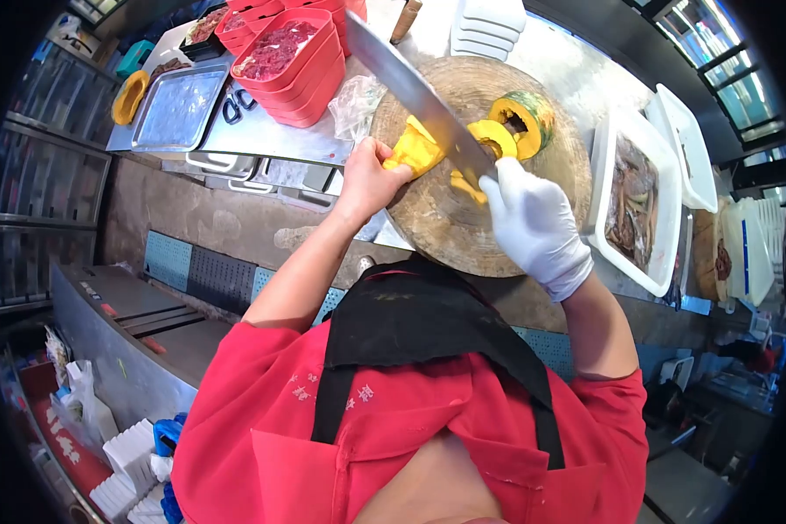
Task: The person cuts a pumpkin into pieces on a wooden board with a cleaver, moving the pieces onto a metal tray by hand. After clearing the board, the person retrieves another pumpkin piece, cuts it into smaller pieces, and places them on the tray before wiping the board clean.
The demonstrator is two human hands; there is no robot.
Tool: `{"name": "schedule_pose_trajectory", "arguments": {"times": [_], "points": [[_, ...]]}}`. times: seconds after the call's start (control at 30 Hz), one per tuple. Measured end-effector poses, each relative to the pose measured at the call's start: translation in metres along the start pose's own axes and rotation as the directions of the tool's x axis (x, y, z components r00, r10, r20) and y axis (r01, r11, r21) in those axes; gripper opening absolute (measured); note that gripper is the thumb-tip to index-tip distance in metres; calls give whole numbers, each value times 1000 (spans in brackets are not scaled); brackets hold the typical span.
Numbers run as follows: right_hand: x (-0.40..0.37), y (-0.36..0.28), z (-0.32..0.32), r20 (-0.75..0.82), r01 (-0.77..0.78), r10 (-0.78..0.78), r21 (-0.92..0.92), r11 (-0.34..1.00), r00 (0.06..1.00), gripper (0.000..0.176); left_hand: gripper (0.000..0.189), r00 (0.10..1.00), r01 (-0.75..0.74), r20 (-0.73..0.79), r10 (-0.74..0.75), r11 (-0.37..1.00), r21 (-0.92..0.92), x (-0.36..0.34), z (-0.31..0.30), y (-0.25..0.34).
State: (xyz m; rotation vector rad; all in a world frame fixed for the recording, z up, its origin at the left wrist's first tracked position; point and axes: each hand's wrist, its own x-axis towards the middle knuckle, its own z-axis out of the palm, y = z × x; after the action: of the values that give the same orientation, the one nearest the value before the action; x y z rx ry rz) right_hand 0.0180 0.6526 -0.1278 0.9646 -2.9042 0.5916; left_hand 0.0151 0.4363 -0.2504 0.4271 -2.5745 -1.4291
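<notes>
My bare left hand (371, 179) pinches a yellow piece of pumpkin (417, 150) at the left part of a round wooden chopping block (463, 229). My right hand (533, 223), in a white glove, is closed around the handle of a large cleaver (415, 96); its blade points up and to the left across the block, beside the held piece. Under and behind the blade lie a cut pumpkin ring (495, 135) and a small yellow strip (468, 186). The remaining pumpkin section (533, 118), green-skinned and hollow, rests at the block's back right.
Stacked red trays of raw meat (279, 57) stand back left, near a metal tray (176, 105), scissors (236, 105) and a plastic bag (355, 106). Another pumpkin piece (129, 98) sits far left. White trays (487, 26) are behind; a white tub of seafood (636, 205) stands right.
</notes>
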Motion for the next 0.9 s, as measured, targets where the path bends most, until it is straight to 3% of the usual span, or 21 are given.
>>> {"name": "schedule_pose_trajectory", "arguments": {"times": [0.07, 0.13, 0.2, 0.3, 0.33, 0.4, 0.43, 0.47, 0.57, 0.63, 0.73, 0.77, 0.8, 0.9], "points": [[10, -4, 2, -31, 34, -35, -39, 999, 999, 13, 38, 1000, -3, -3, 3, 1000, -19, -5, 1, 0], [17, 14, 32, 213, 0, 11, -52, 999, 977, 14, 35, 997, -21, -71, 24, 999, 48, -10, 5, -3], [17, 15, 32, 265, -32, 47, -58, 998, 963, 16, 35, 998, -25, -61, 34, 991, 135, -11, 5, -2], [23, 33, 31, 289, -33, 22, 35, 999, 957, 18, 37, 993, -79, -83, 83, 995, 53, -17, 7, -14], [23, 47, 35, 313, -96, 32, 193, 976, 949, 21, 37, 994, -73, -84, 77, 996, 53, -15, 5, -15], [27, 45, 4, 380, -230, 144, 192, 954, 914, 20, 44, 998, -20, 47, 28, 988, -155, -7, 1, -19], [25, 51, 4, 390, -225, 134, 196, 954, 911, 20, 48, 993, 18, 118, 12, 968, -251, -6, -1, -21], [23, 57, 5, 310, -182, 131, 141, 973, 942, 20, 48, 994, 24, 111, 4, 969, -247, -3, -2, -22], [13, 57, 8, 137, -104, 87, 123, 987, 987, 18, 30, 978, 205, 138, -154, 820, -535, -1, 3, -15], [4, 53, 10, -13, -19, 21, 191, 981, 1000, 16, 29, 977, 212, 111, -180, 851, -480, -5, 8, -15], [-9, 37, 12, 74, -121, 104, 288, 950, 992, 14, 24, 977, 209, 52, -206, 888, -409, -12, 15, -12], [-14, 35, 13, 64, -38, 27, 167, 985, 998, 13, 23, 979, 201, 45, -200, 893, -402, -12, 16, -13], [-15, 34, 14, 64, -38, 27, 167, 985, 998, 13, 22, 980, 195, 39, -195, 898, -395, -13, 17, -14], [-18, 38, 16, 120, 373, -355, -193, 908, 927, 15, 23, 979, 204, 43, -201, 927, -313, -14, 16, -6]]}}
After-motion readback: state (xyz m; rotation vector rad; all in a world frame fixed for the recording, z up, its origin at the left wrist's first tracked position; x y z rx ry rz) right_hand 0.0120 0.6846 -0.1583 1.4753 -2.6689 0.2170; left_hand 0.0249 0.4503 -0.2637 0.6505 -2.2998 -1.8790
